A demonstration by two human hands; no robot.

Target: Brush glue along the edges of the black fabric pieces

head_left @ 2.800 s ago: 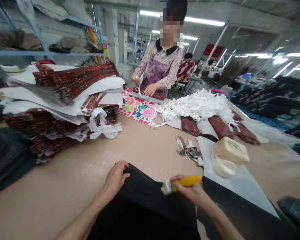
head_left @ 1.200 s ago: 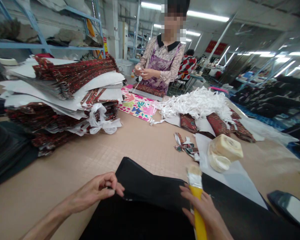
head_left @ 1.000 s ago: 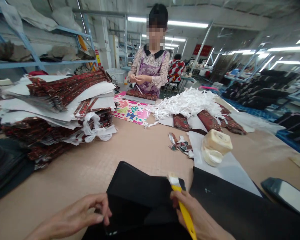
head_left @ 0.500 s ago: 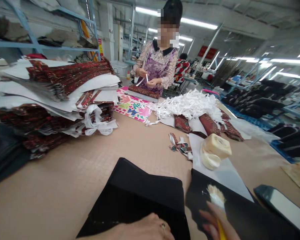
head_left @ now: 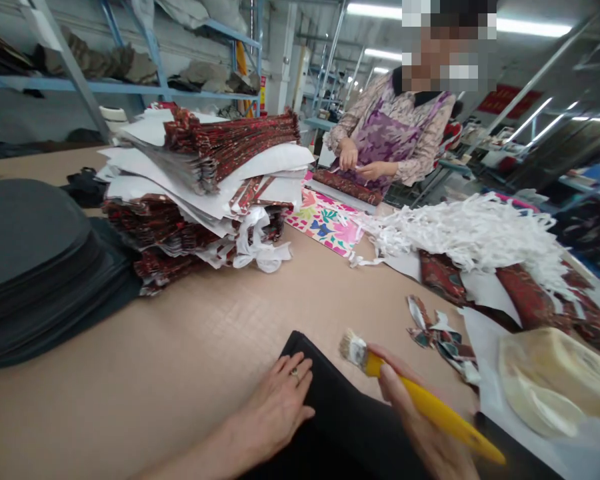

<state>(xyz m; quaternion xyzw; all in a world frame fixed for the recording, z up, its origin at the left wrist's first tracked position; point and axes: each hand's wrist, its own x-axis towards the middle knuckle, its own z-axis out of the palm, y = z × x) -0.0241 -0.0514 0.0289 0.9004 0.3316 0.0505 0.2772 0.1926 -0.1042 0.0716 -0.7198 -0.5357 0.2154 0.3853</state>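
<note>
My left hand point(head_left: 275, 407) lies flat on the upper left part of a black sheet piece point(head_left: 340, 413), fingers stretched out, a ring on one of them. In my right hand point(head_left: 415, 413) is a paintbrush point(head_left: 430, 400) with a yellow handle. Its pale bristles carry white stuff and point left, near the black piece's upper edge; whether they touch it I cannot tell. Right of that hand, a cream plastic container point(head_left: 555, 380) with a cut-open side rests on white paper point(head_left: 490, 373). A second dark piece point(head_left: 510, 447) shows partly below the paper.
Left stands a stack of dark rounded sheets point(head_left: 35, 267). Behind it are piled red patterned pieces with white paper point(head_left: 205, 200). White strips point(head_left: 465, 227) heap at the right, near fabric scraps point(head_left: 443, 337). Across the table a person point(head_left: 390, 133) handles patterned cloth point(head_left: 347, 187).
The view has swung left. My left hand has moved up to the black piece's upper left edge. My right hand has brought the brush from the dark piece at right to that edge.
</note>
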